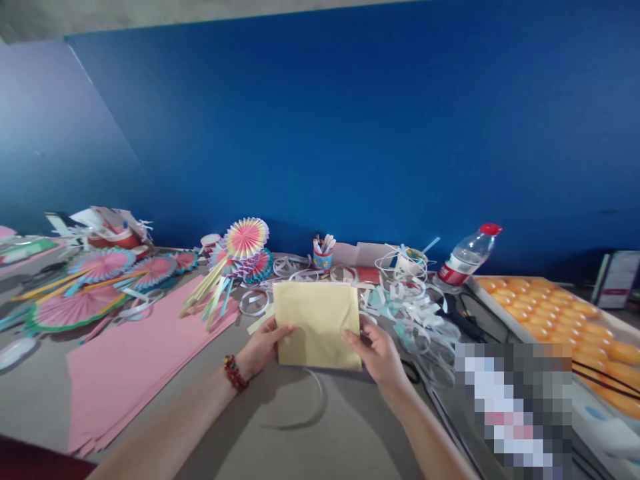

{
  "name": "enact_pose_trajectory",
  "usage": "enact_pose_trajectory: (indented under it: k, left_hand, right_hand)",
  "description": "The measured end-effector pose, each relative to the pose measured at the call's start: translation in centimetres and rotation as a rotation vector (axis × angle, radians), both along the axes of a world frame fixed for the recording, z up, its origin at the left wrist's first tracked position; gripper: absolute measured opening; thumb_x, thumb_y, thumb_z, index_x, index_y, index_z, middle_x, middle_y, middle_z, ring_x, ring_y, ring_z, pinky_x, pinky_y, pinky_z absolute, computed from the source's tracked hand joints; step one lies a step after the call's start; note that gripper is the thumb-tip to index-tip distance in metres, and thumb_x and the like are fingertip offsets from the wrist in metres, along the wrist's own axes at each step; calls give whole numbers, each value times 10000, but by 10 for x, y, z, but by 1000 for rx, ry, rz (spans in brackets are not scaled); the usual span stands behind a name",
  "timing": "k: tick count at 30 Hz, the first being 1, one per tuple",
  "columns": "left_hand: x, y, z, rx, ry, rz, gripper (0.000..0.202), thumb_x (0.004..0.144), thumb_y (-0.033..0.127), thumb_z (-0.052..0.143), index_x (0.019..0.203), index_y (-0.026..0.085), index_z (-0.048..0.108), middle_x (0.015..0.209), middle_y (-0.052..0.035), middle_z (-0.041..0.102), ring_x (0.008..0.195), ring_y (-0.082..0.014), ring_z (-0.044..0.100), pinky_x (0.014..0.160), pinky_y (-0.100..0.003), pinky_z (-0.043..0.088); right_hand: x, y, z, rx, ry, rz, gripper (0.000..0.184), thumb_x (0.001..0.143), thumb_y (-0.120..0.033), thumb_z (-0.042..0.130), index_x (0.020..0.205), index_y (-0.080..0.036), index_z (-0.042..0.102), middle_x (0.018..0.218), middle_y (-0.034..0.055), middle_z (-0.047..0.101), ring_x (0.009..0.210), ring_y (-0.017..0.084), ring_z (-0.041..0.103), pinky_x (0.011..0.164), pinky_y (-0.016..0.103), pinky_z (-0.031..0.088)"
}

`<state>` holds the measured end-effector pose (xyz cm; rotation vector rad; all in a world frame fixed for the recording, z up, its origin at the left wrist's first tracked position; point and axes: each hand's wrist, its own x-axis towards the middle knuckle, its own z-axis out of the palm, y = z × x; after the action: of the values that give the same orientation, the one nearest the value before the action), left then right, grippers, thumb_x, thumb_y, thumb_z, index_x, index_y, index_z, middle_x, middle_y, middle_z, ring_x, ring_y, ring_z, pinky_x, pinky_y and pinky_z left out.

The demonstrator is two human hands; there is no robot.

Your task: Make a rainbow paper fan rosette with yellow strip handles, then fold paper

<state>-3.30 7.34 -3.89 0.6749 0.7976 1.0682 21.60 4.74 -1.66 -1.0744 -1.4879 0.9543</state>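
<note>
You have the yellow paper (315, 327) in the centre of the frame, just below the middle, with your left hand (261, 343) pinching its left edge and your right hand (377, 348) pinching its right, thumbs in front. If your right thumb presses harder, the faint crease beside it could deepen; if the hands pull apart unevenly, the paper may skew or tear at an edge. Should you lower it as it is, the curled strip (321, 393) at lower centre could get trapped underneath. A swing toward the right might snag the heap of white strips (433, 320) or knock the bottle (460, 263) beyond it. Your fingers behind the paper are hidden, so how they grip there you cannot tell, nor whether it is one sheet or several. Both forearms run off the bottom edge, and a pixelated patch (515, 410) at lower right masks whatever lies there.
</note>
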Motion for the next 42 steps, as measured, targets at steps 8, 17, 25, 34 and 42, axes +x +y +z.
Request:
enact_pose_trajectory:
  k: [8, 17, 25, 34, 42]
  left_hand:
    - [-2, 4, -3, 0, -22, -9, 333, 692, 221, 836, 992, 129, 724, 954, -104, 778, 784, -210, 737, 769, -313, 584]
    - [-5, 6, -6, -24, -31, 33, 294, 692, 199, 811, 963, 135, 718, 891, -87, 781, 731, -197, 742, 726, -283, 593]
    - [-4, 6, -5, -35, -16, 13, 323, 703, 220, 822, 992, 125, 711, 936, -112, 779, 782, -225, 747, 759, -318, 598]
    - [-5, 8, -3, -91, -68, 47, 307, 749, 162, 764, 1043, 117, 688, 934, -117, 771, 757, -230, 741, 751, -345, 608]
    - [-5, 11, -2, -145, -123, 66, 272, 801, 209, 725, 1049, 115, 664, 910, -108, 763, 768, -231, 735, 793, -372, 602]
  right_hand:
    - [2, 0, 1, -58, 88, 30, 289, 822, -474, 678, 879, -193, 706, 820, 49, 711, 776, 223, 653, 690, 312, 546]
    - [3, -1, 8, -3, -62, -12, 444, 860, -551, 600, 603, -195, 539, 603, -17, 450, 567, 134, 420, 517, 242, 375]
    - [2, -3, 13, 13, 22, -40, 378, 822, -488, 660, 631, -206, 496, 686, 11, 523, 648, 155, 480, 572, 246, 432]
    - [4, -5, 10, -18, 6, -33, 358, 896, -487, 575, 679, -204, 544, 642, -33, 404, 568, 126, 379, 518, 233, 333]
    - [1, -7, 12, 93, -83, -100, 321, 912, -408, 565, 668, -200, 543, 684, -15, 431, 605, 135, 402, 536, 238, 328]
